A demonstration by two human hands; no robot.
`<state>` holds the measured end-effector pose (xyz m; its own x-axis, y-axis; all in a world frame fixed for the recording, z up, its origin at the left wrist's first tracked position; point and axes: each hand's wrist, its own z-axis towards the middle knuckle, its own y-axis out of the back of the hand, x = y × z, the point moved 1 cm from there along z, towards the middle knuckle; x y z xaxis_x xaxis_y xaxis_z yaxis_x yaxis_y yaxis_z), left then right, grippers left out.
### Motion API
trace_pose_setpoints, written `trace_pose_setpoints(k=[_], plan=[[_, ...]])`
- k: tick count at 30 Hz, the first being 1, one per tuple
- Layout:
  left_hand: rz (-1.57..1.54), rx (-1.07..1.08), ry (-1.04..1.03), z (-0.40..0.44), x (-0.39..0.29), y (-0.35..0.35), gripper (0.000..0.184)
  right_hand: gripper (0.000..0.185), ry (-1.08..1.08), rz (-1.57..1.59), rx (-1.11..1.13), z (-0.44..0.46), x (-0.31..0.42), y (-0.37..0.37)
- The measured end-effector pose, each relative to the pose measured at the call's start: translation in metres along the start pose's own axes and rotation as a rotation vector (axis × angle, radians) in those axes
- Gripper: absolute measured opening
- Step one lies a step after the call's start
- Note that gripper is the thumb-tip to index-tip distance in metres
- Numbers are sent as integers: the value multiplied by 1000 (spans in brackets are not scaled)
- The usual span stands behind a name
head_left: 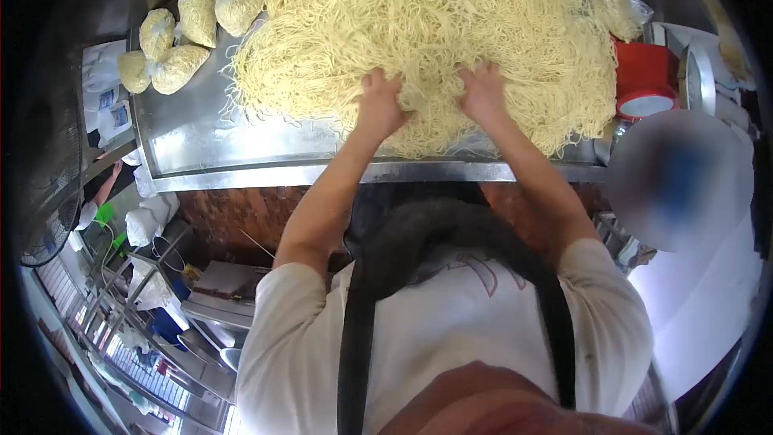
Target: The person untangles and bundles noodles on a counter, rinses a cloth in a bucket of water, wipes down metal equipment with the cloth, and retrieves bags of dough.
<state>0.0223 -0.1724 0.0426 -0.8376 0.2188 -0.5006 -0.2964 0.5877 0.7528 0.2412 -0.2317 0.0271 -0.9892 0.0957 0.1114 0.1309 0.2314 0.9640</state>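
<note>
On the metal bench (266,145) lies a wide noodle heap (427,24). Toward the bench's near edge, the left hand (381,106) and right hand (482,97) touch it, fingers parted; whether they grip strands, I cannot tell. At the bench's left end are filled bags (197,12).

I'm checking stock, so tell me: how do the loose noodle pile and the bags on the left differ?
The pile lies loose and spread wide, while the bags hold their contents in clear plastic.
The pile is far bigger than any of the bags.
The left hand and right hand touch the pile; neither touches the bags.
Both look pale yellow.
</note>
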Motion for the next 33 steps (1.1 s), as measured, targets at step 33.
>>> trace_pose_setpoints(k=[33], plan=[[-68,28,75,-23,87,43,35,71,88,613,576,47,-131,84]])
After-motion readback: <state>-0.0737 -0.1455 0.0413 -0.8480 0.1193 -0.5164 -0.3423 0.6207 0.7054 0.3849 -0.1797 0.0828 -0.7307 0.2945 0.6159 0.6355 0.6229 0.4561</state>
